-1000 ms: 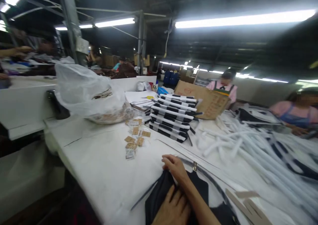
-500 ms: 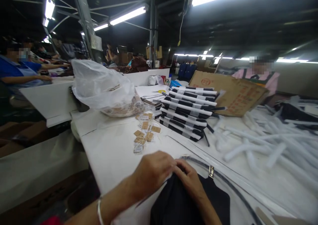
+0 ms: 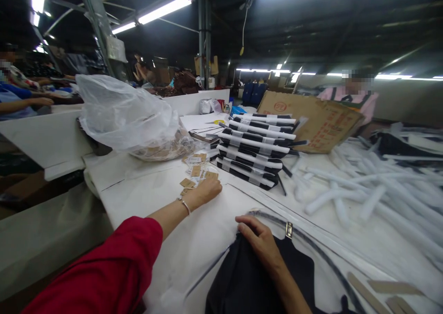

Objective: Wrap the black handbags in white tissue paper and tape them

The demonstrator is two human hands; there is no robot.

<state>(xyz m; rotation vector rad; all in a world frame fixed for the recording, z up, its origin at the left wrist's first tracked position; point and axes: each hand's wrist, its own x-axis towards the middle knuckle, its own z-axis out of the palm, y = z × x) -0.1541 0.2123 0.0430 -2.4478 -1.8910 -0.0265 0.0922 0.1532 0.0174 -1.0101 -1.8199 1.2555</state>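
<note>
My left hand (image 3: 207, 190) reaches over the white table to the near edge of a loose group of brown hang tags with white strings (image 3: 195, 171). Its back faces me, and the fingertips are hidden, so whether it grips a tag does not show. My right hand (image 3: 259, 240) pinches the top edge of a black bag (image 3: 235, 277) in front of me. A dark curved strap (image 3: 321, 254) with a metal fitting (image 3: 289, 230) lies beside the bag on the right.
Black bundles with white rolls (image 3: 252, 152) are stacked beyond the tags. White foam tubes (image 3: 346, 194) lie on the right, before a cardboard sheet (image 3: 311, 120). A clear plastic bag (image 3: 124, 115) stands at left. Co-workers sit on both sides.
My left hand has left the top of the black bag and moved forward and left to the tags. My right hand has stayed on the bag. The view has shifted slightly.
</note>
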